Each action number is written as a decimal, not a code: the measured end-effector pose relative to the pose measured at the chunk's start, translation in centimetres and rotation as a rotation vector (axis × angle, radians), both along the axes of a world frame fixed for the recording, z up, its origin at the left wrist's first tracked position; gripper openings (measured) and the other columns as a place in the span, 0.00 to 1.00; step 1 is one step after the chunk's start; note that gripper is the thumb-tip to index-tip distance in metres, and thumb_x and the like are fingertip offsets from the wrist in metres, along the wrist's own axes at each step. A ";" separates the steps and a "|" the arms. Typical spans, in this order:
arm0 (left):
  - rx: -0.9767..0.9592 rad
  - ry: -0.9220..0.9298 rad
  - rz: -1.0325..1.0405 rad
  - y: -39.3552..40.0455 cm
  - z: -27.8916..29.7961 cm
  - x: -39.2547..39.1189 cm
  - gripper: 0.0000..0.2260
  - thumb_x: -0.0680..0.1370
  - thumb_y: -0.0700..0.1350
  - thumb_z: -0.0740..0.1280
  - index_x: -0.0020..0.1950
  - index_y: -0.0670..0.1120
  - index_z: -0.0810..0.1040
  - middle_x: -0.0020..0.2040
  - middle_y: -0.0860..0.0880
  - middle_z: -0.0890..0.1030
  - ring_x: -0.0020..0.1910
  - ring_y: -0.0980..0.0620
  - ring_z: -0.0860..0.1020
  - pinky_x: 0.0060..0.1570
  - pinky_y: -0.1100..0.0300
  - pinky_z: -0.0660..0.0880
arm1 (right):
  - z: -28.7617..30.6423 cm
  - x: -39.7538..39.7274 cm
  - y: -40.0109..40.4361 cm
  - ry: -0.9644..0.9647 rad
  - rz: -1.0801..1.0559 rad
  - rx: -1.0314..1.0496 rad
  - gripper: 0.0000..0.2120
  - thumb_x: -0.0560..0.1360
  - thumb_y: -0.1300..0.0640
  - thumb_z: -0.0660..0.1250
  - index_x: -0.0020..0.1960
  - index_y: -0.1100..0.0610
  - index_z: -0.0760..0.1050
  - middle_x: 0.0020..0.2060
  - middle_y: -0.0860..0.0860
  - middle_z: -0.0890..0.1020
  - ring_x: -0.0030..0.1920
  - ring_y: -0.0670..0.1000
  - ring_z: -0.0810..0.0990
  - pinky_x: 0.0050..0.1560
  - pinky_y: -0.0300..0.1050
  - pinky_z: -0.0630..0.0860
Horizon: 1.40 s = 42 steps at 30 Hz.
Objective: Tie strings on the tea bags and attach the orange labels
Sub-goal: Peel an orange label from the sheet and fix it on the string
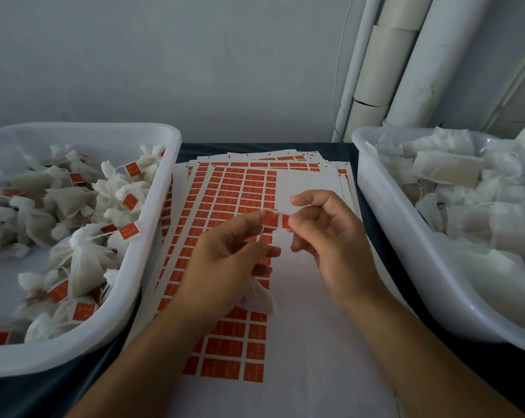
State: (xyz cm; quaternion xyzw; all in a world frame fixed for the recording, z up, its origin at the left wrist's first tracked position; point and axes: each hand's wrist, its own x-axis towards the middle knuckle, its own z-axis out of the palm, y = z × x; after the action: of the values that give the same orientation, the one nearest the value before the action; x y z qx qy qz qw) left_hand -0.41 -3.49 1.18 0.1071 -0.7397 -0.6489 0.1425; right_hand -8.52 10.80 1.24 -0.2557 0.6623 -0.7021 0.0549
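Over label sheets (237,188), mid-table: L hand (225,260) and R hand (324,236) both pinch orange label (272,219) round string (262,232); tea bag (259,297) dangles under L. Labelling step. Next, prob.: press label closed, drop bag in left tub (152,236).

Pale grey wall (164,55), white pipes (406,55), dark tabletop (339,149)

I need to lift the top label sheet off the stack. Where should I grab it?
Take the top label sheet at its blank white far-right corner, coming in from the right. That part has no stickers left, so fingers won't lift any. Both the left hand and right hand now pinch an orange label.
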 end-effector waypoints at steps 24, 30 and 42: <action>0.121 0.009 0.005 0.2 -0.2 -0.1 0.14 0.84 0.46 0.62 0.64 0.62 0.81 0.56 0.61 0.85 0.55 0.58 0.84 0.42 0.65 0.80 | -1.2 0.9 -1.0 0.161 -0.129 0.190 0.07 0.78 0.51 0.73 0.53 0.44 0.76 0.43 0.41 0.85 0.44 0.43 0.85 0.40 0.37 0.82; -0.022 0.047 0.006 0.4 -0.4 -0.1 0.18 0.83 0.47 0.64 0.71 0.62 0.72 0.50 0.61 0.86 0.51 0.63 0.84 0.38 0.71 0.78 | -1.3 0.8 -0.9 0.281 -0.166 0.281 0.12 0.77 0.48 0.72 0.57 0.45 0.73 0.44 0.39 0.85 0.42 0.39 0.84 0.40 0.30 0.78; -0.070 0.032 -0.101 0.4 0.1 0.2 0.20 0.83 0.48 0.64 0.74 0.59 0.67 0.51 0.60 0.86 0.52 0.63 0.83 0.38 0.74 0.76 | 0.0 -0.4 0.4 0.250 0.061 0.374 0.10 0.79 0.47 0.69 0.58 0.49 0.82 0.53 0.39 0.82 0.55 0.42 0.81 0.52 0.37 0.81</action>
State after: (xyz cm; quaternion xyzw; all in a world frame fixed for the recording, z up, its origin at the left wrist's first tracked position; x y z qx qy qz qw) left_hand -0.21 -3.08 1.25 0.0543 -0.7641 -0.6306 0.1249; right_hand -8.95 11.16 1.28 -0.3461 0.7744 -0.5281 0.0401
